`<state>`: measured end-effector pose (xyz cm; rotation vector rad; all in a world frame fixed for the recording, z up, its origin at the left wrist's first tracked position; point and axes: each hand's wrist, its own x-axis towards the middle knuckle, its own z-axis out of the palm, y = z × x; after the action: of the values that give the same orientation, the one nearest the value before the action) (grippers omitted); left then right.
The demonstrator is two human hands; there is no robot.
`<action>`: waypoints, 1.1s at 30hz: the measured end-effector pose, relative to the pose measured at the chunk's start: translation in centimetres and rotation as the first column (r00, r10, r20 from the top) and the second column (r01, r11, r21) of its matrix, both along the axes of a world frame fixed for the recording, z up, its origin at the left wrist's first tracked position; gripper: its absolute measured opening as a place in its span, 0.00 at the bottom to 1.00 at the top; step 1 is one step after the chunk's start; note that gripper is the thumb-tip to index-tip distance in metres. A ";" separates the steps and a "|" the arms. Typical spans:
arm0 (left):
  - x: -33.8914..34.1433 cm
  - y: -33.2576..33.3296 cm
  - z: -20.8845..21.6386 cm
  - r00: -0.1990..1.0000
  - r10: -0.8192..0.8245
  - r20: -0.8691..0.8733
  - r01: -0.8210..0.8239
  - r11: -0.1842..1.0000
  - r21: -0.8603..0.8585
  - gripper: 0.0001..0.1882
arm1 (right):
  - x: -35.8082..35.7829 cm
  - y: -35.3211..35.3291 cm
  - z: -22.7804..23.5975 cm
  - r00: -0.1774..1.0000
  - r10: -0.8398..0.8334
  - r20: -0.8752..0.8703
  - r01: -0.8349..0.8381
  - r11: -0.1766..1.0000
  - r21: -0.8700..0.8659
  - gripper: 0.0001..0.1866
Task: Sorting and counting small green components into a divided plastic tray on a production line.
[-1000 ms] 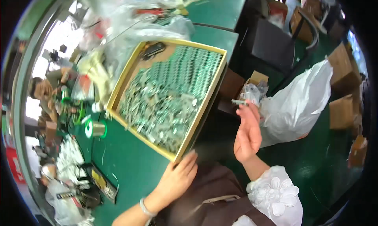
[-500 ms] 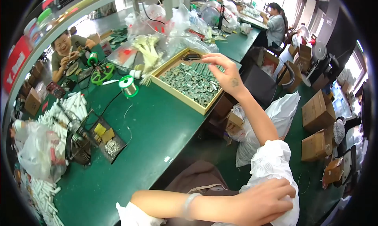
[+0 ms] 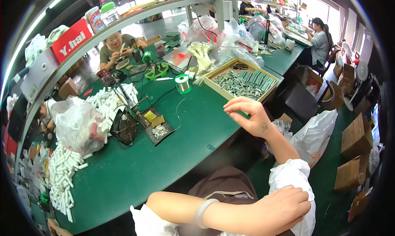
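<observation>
My left hand [image 3: 279,211], with a pale bangle on its wrist, reaches across my lap. Its fingers are bent and pressed together over the white sleeve [image 3: 288,173] of my right arm. Raised at the table's edge, my right hand [image 3: 251,116] is empty, its thumb and fingers apart. Just beyond it stands a shallow yellowish tray [image 3: 217,89] full of small green circuit boards [image 3: 242,83], some loose and some in joined panels. A black object [image 3: 239,66] lies in its far corner. To its left is a solder spool [image 3: 183,83].
On the green table [image 3: 164,162] are a small black tray [image 3: 157,141] with yellow sponges, a round fan [image 3: 124,128], white tubes [image 3: 66,174] and a plastic bag [image 3: 78,129]. Someone works opposite [image 3: 108,57]. A black chair [image 3: 298,100], white sack [image 3: 316,133] and cartons [image 3: 357,137] stand right.
The view has swung left, so the table and tray appear farther right. My right hand appears lower, now nearer the tray's front edge in the picture. My left hand stays on the sleeve.
</observation>
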<state>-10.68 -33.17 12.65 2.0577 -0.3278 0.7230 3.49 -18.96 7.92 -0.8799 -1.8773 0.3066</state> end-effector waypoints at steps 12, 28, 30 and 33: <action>2.7 8.7 -6.0 0.898 -0.322 -0.300 0.229 0.924 -0.305 0.21 | 11.5 -3.2 -7.0 0.973 0.090 0.213 0.018 0.890 -0.455 0.09; -12.6 8.4 -15.3 0.394 0.349 -0.850 -0.919 0.126 -0.374 0.10 | 10.2 -24.8 -31.1 0.338 0.743 -0.578 -0.144 -0.566 -0.812 0.34; -13.4 7.7 -16.3 0.360 0.386 -0.850 -0.924 0.018 -0.383 0.10 | 12.5 -26.3 -31.9 0.478 0.603 -0.639 -0.130 -0.670 -0.730 0.29; -14.2 6.1 -17.7 0.396 0.489 -0.777 -0.865 -0.087 -0.495 0.12 | 16.3 -30.2 -33.7 0.823 -0.073 -0.563 -0.368 -0.824 -0.431 0.16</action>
<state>-24.91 -27.06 -5.03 0.9915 1.3442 0.7988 19.76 -49.18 -25.78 -1.1385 -0.4602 3.1915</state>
